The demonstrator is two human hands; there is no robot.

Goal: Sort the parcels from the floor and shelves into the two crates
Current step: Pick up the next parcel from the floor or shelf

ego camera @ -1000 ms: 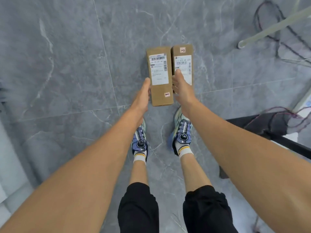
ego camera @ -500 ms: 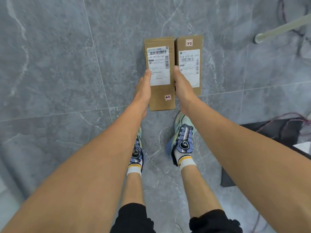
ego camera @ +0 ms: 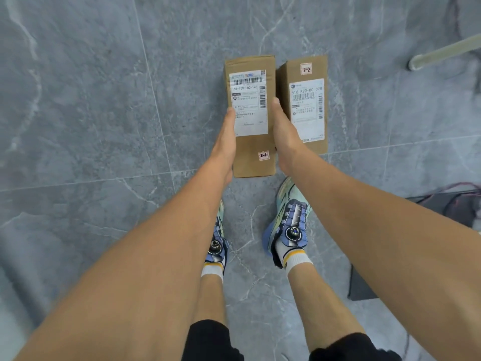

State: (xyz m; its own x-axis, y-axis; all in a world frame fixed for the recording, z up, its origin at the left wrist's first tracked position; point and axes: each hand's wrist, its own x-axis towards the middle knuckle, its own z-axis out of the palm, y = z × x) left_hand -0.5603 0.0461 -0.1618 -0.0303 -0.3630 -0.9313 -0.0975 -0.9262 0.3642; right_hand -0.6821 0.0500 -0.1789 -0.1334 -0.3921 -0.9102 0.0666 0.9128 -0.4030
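Two long brown cardboard parcels with white shipping labels lie side by side in front of my feet. The left parcel (ego camera: 250, 105), tagged 2-1, is gripped between both hands and looks raised slightly off the grey tile floor. My left hand (ego camera: 225, 142) holds its left edge with the thumb on top. My right hand (ego camera: 283, 134) holds its right edge, thumb on the top face; the other fingers are hidden under the box. The right parcel (ego camera: 309, 105), tagged 2-2, lies flat on the floor just beyond my right hand. No crate is in view.
A pale metal leg (ego camera: 442, 52) slants in at the top right. A black flat object (ego camera: 442, 212) with cables sits on the floor at the right. My two shoes (ego camera: 291, 225) stand right behind the parcels.
Both hands have slid along the left parcel's sides and gripped it. It now sits higher and apart from the right parcel, which stays on the floor.
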